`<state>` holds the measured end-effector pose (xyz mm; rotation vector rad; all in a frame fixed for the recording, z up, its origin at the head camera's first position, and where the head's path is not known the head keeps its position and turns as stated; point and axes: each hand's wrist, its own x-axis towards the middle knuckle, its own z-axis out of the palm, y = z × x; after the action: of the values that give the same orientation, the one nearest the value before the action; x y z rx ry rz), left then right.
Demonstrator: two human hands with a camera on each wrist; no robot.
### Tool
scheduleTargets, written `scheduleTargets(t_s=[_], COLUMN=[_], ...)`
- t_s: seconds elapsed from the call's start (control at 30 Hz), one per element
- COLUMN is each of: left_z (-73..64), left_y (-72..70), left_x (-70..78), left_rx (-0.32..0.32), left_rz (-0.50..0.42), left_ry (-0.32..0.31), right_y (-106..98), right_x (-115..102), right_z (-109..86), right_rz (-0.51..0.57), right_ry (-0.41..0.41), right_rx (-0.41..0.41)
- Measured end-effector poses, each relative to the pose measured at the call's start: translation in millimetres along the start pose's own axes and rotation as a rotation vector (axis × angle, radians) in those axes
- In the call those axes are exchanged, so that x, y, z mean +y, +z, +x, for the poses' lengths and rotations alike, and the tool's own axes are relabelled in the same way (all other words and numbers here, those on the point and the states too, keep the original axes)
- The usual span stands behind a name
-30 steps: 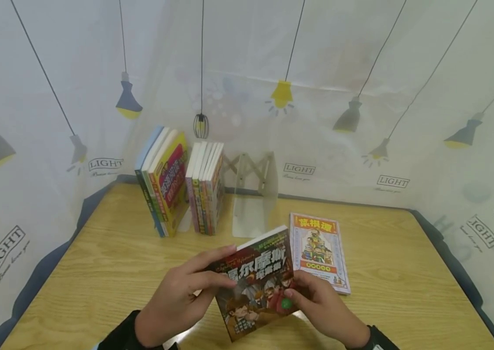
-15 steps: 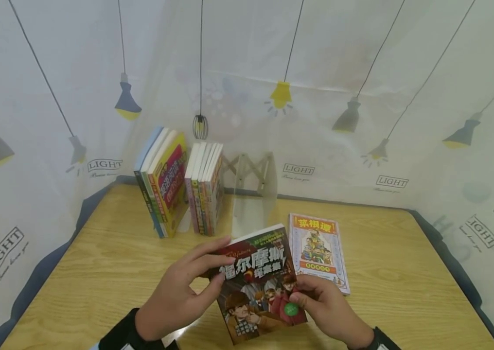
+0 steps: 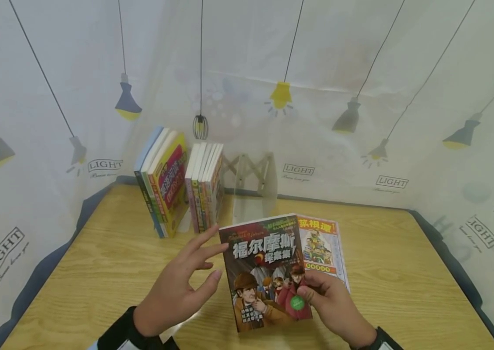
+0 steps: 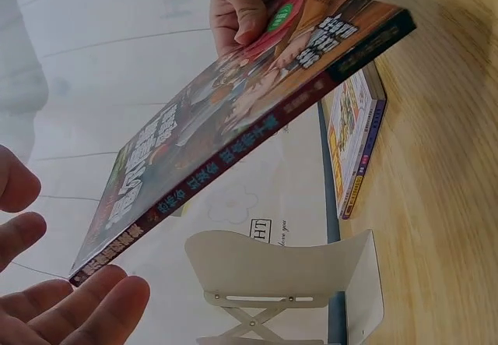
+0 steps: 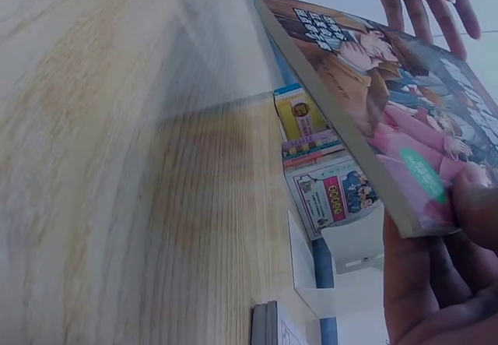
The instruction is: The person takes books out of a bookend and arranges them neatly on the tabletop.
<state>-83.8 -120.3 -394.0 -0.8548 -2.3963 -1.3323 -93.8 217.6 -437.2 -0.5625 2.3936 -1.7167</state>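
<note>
In the head view a dark paperback book with a cartoon detective cover is held tilted above the table. My right hand grips its lower right edge, thumb on the cover and fingers beneath. My left hand is spread beside the book's left edge, its fingertips close to the upper left corner. The left wrist view shows the spine of the same book and the left fingers at its end, apparently touching or nearly so. A second book with a white and orange cover lies flat on the table, partly hidden behind the first.
Tall books and a group of smaller books stand upright at the back left of the wooden table. A white expandable bookend stands to their right. A curtain with printed lamps surrounds the table.
The detective paperback has moved up and right, with its cover turned more toward the head camera. My left hand has loosened from its left side; the right hand keeps its grip.
</note>
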Motion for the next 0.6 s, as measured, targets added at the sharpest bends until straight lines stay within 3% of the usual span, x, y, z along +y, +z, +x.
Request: scheduleTargets(t_s=[0.23,0.4,0.6], left_z=[1.5,2.9,2.2], left_y=[-0.6,-0.1,0.7], left_x=[-2.0,-5.5,-9.4], left_rx=[0.003,-0.008,-0.025], left_rz=[0.1,0.14,0.14], left_ry=[0.02,0.014,0.005], right_y=[-11.1,-17.9,-35.2], right_x=[0.1,-1.4,5.9], right_z=[2.7,5.1,7.8], right_rz=[-0.003,0.024,-0.042], right_ry=[0.079,0.175,0.163], right_rx=[0.106,0.282,0.459])
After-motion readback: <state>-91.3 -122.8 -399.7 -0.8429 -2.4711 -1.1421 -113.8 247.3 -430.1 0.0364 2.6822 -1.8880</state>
